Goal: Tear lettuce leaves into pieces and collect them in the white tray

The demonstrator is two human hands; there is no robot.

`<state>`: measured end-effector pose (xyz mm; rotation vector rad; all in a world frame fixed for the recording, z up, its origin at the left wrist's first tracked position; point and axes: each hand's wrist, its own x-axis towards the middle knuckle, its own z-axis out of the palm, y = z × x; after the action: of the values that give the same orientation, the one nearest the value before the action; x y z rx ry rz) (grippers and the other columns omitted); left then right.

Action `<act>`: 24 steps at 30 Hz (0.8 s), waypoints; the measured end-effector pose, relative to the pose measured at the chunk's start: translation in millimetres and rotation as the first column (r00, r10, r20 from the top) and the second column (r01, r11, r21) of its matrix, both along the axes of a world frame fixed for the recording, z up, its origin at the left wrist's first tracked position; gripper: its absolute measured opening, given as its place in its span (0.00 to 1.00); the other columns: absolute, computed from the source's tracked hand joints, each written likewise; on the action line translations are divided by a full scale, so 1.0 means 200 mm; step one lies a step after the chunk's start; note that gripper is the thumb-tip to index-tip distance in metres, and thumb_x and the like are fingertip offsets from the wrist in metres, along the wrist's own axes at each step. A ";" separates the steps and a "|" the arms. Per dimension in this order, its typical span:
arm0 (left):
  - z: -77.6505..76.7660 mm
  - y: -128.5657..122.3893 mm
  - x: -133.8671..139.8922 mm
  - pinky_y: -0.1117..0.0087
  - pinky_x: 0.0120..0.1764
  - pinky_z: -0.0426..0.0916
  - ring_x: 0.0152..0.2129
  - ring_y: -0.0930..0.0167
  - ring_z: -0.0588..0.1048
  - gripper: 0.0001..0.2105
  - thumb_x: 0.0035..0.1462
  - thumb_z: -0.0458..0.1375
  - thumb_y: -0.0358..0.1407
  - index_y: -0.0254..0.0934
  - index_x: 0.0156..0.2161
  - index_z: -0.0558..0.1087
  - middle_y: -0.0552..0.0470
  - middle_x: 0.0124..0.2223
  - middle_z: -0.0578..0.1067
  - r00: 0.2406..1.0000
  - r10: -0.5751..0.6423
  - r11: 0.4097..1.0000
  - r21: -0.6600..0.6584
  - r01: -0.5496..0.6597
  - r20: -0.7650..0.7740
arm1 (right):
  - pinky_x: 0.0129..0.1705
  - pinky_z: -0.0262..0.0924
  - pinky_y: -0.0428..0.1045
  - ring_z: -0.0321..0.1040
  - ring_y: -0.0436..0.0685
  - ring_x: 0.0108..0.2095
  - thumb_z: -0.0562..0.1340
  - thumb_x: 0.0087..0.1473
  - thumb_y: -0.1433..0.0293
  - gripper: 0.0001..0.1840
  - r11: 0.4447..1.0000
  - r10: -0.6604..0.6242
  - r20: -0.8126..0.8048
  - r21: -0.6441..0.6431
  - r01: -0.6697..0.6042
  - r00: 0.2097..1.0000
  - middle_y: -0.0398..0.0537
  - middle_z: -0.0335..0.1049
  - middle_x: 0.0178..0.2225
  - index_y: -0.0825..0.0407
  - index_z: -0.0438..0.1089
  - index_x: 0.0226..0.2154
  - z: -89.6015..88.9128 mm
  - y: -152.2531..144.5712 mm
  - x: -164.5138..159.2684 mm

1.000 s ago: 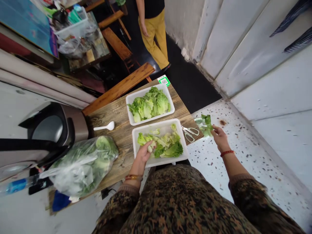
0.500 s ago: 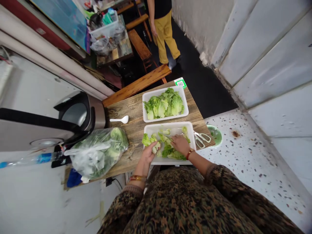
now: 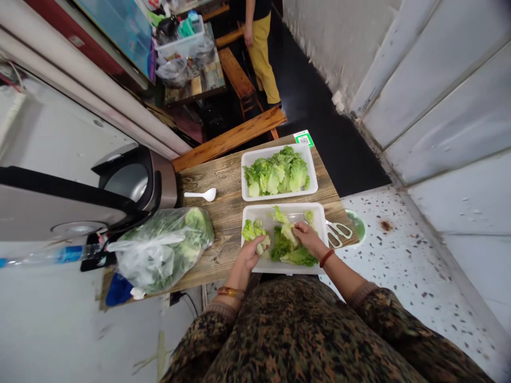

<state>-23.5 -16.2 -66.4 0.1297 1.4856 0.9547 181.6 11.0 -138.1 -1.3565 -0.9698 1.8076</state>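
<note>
Over the left side of the near white tray [image 3: 263, 267], my left hand [image 3: 250, 251] is closed on some pale green lettuce leaves [image 3: 252, 230]. My right hand [image 3: 308, 238] pinches a lettuce leaf [image 3: 287, 230] above the tray's middle, its tip pointing away from me. More loose lettuce [image 3: 297, 257] lies in the tray below my hands. Just beyond stands a second white tray [image 3: 244, 183], filled with lettuce leaves [image 3: 279, 171].
White-handled scissors [image 3: 339, 231] lie right of the near tray. On the left are a white spoon [image 3: 205, 194], a plastic bag of greens [image 3: 163, 247] and an open rice cooker [image 3: 131, 183]. Beyond the wooden table [image 3: 223, 223] are a bench [image 3: 231, 137] and a person in yellow trousers [image 3: 261, 53].
My right hand has risen from lying over the leaves and now pinches one. My left hand keeps its leaves. The person beyond has shifted left, and the view has moved slightly.
</note>
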 end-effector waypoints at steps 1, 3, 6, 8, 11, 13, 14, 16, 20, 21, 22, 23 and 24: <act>0.01 0.01 0.02 0.73 0.30 0.72 0.26 0.70 0.79 0.11 0.43 0.70 0.27 0.31 0.34 0.77 0.47 0.31 0.81 0.999 -0.041 0.999 0.010 0.041 0.019 | 0.24 0.47 0.45 0.51 0.48 0.21 0.62 0.46 0.51 0.19 0.999 -0.016 -0.064 -0.041 0.014 0.998 0.34 0.55 0.19 0.48 0.61 0.24 0.02 -0.01 0.00; 0.05 0.02 0.06 0.70 0.34 0.74 0.30 0.66 0.80 0.14 0.40 0.72 0.28 0.30 0.35 0.78 0.44 0.33 0.81 0.991 -0.121 0.992 0.030 0.119 0.063 | 0.24 0.49 0.45 0.53 0.49 0.22 0.63 0.45 0.50 0.20 0.993 -0.031 -0.174 -0.117 0.011 0.984 0.36 0.59 0.20 0.48 0.62 0.26 0.05 -0.03 -0.02; 0.09 0.04 0.12 0.65 0.40 0.75 0.36 0.61 0.81 0.19 0.36 0.74 0.28 0.32 0.39 0.78 0.44 0.34 0.82 0.970 -0.209 0.977 0.071 0.202 0.124 | 0.25 0.51 0.46 0.58 0.50 0.23 0.63 0.46 0.49 0.20 0.980 -0.008 -0.279 -0.193 -0.048 0.960 0.39 0.64 0.22 0.48 0.64 0.27 0.07 -0.06 -0.07; 0.10 0.05 0.15 0.63 0.41 0.74 0.37 0.60 0.81 0.23 0.34 0.74 0.28 0.33 0.40 0.78 0.45 0.34 0.82 0.960 -0.246 0.967 0.104 0.233 0.134 | 0.24 0.50 0.46 0.56 0.50 0.21 0.64 0.47 0.51 0.19 0.978 0.019 -0.254 -0.198 -0.071 0.967 0.38 0.62 0.20 0.48 0.64 0.25 0.07 -0.08 -0.11; 0.09 0.06 0.19 0.63 0.41 0.74 0.37 0.59 0.81 0.25 0.31 0.75 0.29 0.33 0.41 0.78 0.44 0.35 0.82 0.955 -0.272 0.956 0.145 0.254 0.122 | 0.23 0.47 0.46 0.52 0.48 0.18 0.63 0.48 0.53 0.18 0.984 0.012 -0.145 -0.173 -0.038 0.989 0.36 0.59 0.17 0.48 0.62 0.23 0.05 -0.10 -0.16; 0.09 0.08 0.20 0.62 0.40 0.75 0.36 0.58 0.81 0.26 0.30 0.76 0.30 0.32 0.40 0.78 0.44 0.34 0.82 0.964 -0.254 0.960 0.143 0.242 0.079 | 0.23 0.47 0.46 0.53 0.48 0.19 0.63 0.47 0.53 0.18 0.989 -0.020 -0.102 -0.150 0.005 0.995 0.36 0.59 0.18 0.49 0.62 0.23 0.04 -0.09 -0.17; 0.09 0.10 0.21 0.62 0.39 0.74 0.36 0.58 0.81 0.26 0.30 0.76 0.30 0.32 0.40 0.77 0.44 0.34 0.82 0.971 -0.234 0.964 0.137 0.226 0.044 | 0.22 0.48 0.46 0.54 0.48 0.19 0.63 0.47 0.53 0.18 0.989 -0.038 -0.096 -0.145 0.023 0.995 0.36 0.60 0.18 0.49 0.63 0.23 0.04 -0.08 -0.17; 0.11 0.16 0.22 0.63 0.39 0.74 0.35 0.59 0.81 0.25 0.30 0.76 0.30 0.33 0.39 0.77 0.45 0.34 0.82 0.981 -0.189 0.973 0.132 0.192 -0.035 | 0.23 0.49 0.46 0.58 0.49 0.21 0.65 0.46 0.53 0.18 0.986 -0.076 -0.106 -0.156 0.059 0.991 0.37 0.63 0.21 0.49 0.65 0.25 0.04 -0.08 -0.14; 0.18 0.37 0.28 0.64 0.42 0.74 0.37 0.62 0.80 0.23 0.32 0.75 0.28 0.34 0.39 0.76 0.47 0.35 0.82 0.971 -0.164 0.955 0.217 0.200 -0.171 | 0.26 0.54 0.47 0.66 0.53 0.26 0.66 0.45 0.51 0.19 0.976 -0.135 -0.109 -0.189 0.113 0.985 0.42 0.70 0.25 0.49 0.66 0.28 0.04 -0.09 -0.05; 0.20 0.44 0.30 0.65 0.43 0.73 0.37 0.64 0.80 0.23 0.33 0.74 0.28 0.35 0.40 0.76 0.48 0.36 0.81 0.963 -0.168 0.942 0.255 0.220 -0.211 | 0.27 0.56 0.48 0.66 0.53 0.26 0.66 0.46 0.51 0.19 0.976 -0.140 -0.102 -0.180 0.120 0.985 0.42 0.71 0.26 0.49 0.66 0.28 0.03 -0.10 -0.04; 0.22 0.51 0.33 0.65 0.43 0.73 0.37 0.64 0.80 0.24 0.34 0.74 0.27 0.35 0.41 0.76 0.48 0.36 0.81 0.950 -0.174 0.924 0.292 0.249 -0.260 | 0.28 0.57 0.48 0.66 0.53 0.26 0.65 0.46 0.52 0.18 0.978 -0.142 -0.095 -0.164 0.126 0.985 0.42 0.71 0.26 0.49 0.67 0.27 0.02 -0.10 -0.03; 0.23 0.60 0.35 0.65 0.44 0.72 0.37 0.65 0.79 0.25 0.36 0.73 0.27 0.35 0.43 0.76 0.49 0.36 0.81 0.931 -0.179 0.902 0.323 0.285 -0.319 | 0.29 0.58 0.49 0.66 0.53 0.26 0.65 0.46 0.52 0.18 0.981 -0.144 -0.088 -0.146 0.130 0.986 0.43 0.71 0.26 0.49 0.67 0.27 0.01 -0.11 -0.02; 0.23 0.68 0.38 0.64 0.45 0.72 0.38 0.64 0.79 0.25 0.38 0.73 0.28 0.35 0.45 0.75 0.48 0.36 0.81 0.902 -0.187 0.879 0.344 0.331 -0.389 | 0.30 0.59 0.50 0.66 0.53 0.26 0.65 0.47 0.52 0.18 0.983 -0.147 -0.083 -0.127 0.136 0.986 0.43 0.71 0.26 0.49 0.68 0.28 0.00 -0.12 -0.01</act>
<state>53.0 119.5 -20.5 0.8230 1.5161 1.0371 179.1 -12.2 -137.8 -1.3653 -0.7072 1.8276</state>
